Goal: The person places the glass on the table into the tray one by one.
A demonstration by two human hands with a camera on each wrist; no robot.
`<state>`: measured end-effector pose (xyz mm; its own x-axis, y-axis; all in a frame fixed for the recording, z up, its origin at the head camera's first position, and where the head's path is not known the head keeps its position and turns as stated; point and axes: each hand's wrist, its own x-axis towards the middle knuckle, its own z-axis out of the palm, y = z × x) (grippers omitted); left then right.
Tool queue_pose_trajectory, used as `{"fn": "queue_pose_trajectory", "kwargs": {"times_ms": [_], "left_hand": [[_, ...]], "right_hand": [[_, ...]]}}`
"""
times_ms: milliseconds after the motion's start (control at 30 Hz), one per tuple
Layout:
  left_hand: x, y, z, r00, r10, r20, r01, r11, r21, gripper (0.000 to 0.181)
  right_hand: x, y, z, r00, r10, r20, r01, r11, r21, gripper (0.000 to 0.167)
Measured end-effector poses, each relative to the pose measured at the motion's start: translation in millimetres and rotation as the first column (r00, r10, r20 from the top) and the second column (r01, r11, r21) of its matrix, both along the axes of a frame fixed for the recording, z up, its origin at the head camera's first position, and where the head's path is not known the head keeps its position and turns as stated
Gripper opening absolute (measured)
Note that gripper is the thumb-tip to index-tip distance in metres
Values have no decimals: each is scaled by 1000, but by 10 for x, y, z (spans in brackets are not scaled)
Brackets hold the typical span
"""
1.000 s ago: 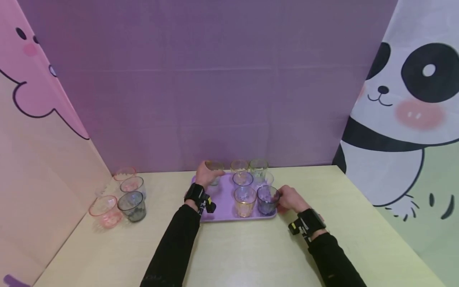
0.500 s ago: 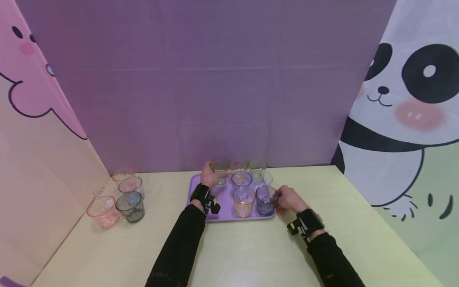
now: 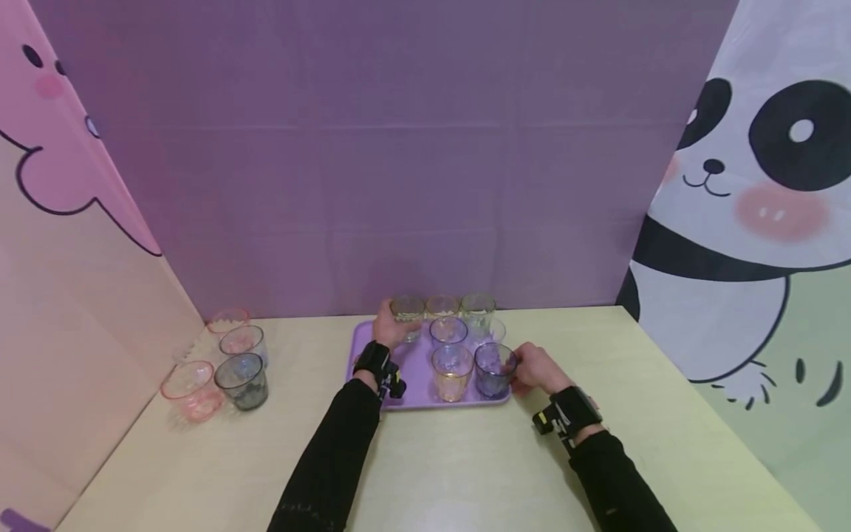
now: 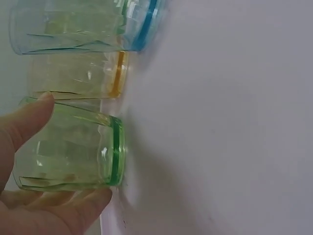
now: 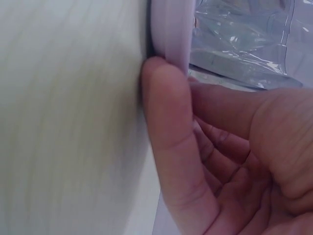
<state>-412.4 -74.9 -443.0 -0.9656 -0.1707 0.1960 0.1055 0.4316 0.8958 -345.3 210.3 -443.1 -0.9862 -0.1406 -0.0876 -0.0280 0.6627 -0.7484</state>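
Note:
Near the back of the purple tray [image 3: 415, 384], my left hand [image 3: 391, 326] holds a green-tinted glass [image 4: 68, 152], with the thumb on one side and the fingers on the other. Beside it in the left wrist view are a yellow glass [image 4: 78, 73] and a blue glass [image 4: 83, 32]. My right hand [image 3: 537, 368] pinches the tray's right rim [image 5: 171, 39], one finger low against the outside. Close to that hand stands a dark bluish glass [image 3: 494, 373], with an amber glass [image 3: 453, 377] to its left. Another glass [image 3: 448, 332] sits mid-tray.
On the left of the wooden table [image 3: 439, 465] stand several more glasses, among them a pink one [image 3: 196, 395] and a grey one [image 3: 242, 384]. A purple backdrop [image 3: 399, 148] rises right behind the tray.
My left hand has shifted right with the green glass, nearer the back row of glasses, and then stays there. The right hand keeps its place at the tray's rim.

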Motion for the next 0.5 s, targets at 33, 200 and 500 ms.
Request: {"fn": "queue_pose_trajectory", "kwargs": {"times_ms": [33, 200, 500], "left_hand": [[-4, 0, -10, 1000, -6, 2, 6, 1000, 0, 75], [2, -24, -72, 1000, -27, -13, 27, 999, -27, 76], [1, -49, -61, 1000, -27, 16, 28, 995, -93, 80]], "right_hand": [[-1, 2, -2, 1000, -3, 2, 3, 1000, 1, 9], [6, -5, -5, 1000, -8, 9, 8, 1000, 10, 13], [2, -13, 14, 1000, -12, 9, 12, 999, 38, 18]]}}
